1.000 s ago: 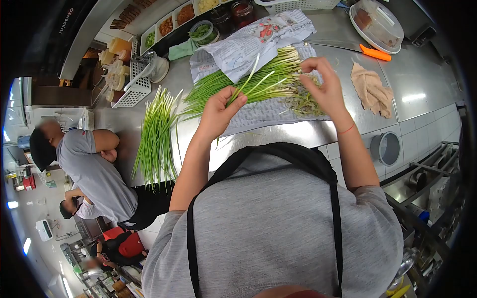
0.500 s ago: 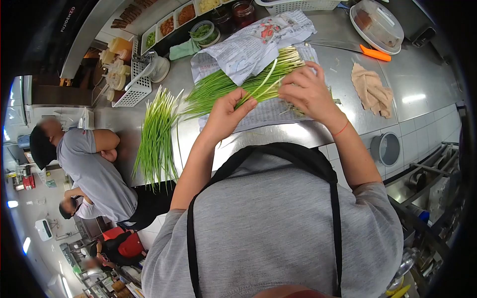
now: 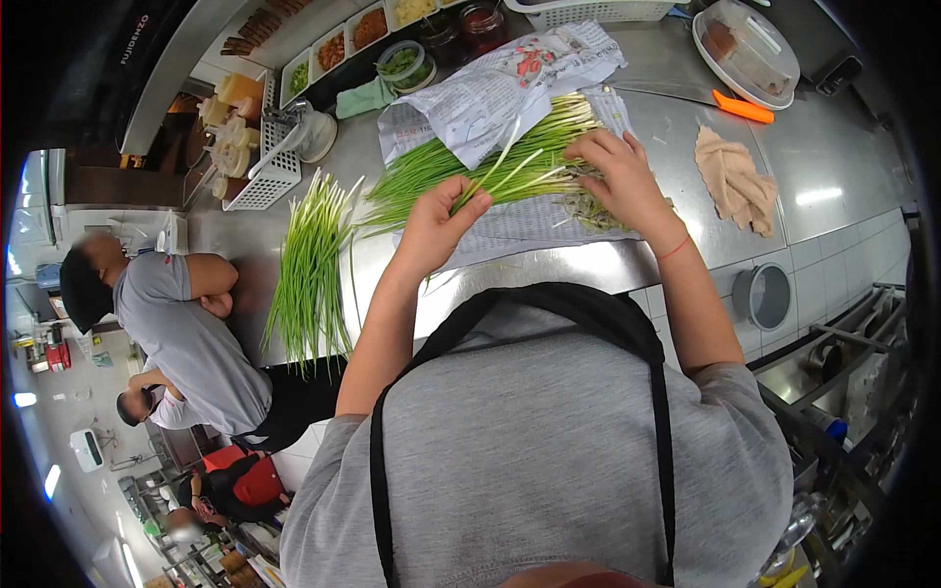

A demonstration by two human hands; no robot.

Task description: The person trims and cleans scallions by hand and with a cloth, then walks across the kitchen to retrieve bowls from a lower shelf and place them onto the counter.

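Note:
My left hand (image 3: 441,225) is closed, pinching a few thin spring onions (image 3: 510,176) whose pale ends point up and right. Just right of those ends, my right hand (image 3: 627,186) has its fingers bent and apart, with nothing visible in them. Under both hands a large bunch of spring onions (image 3: 417,176) lies on newspaper (image 3: 500,223), and a folded sheet covers part of it. Peeled scraps (image 3: 588,208) sit beneath my right hand. To the left, a second pile of spring onions (image 3: 306,274) rests on the steel counter (image 3: 382,269).
An orange-handled knife (image 3: 742,106), a tan cloth (image 3: 733,176) and a lidded container (image 3: 750,54) are on the right. A basket of bottles (image 3: 270,162) and ingredient tubs (image 3: 333,49) line the back. A co-worker (image 3: 186,323) stands at left; a grey bin (image 3: 763,296) is below right.
My right hand has drawn away from the spring onions, moving slightly right and down, and its fingers have spread. My left hand still holds its few stalks, now tilted differently.

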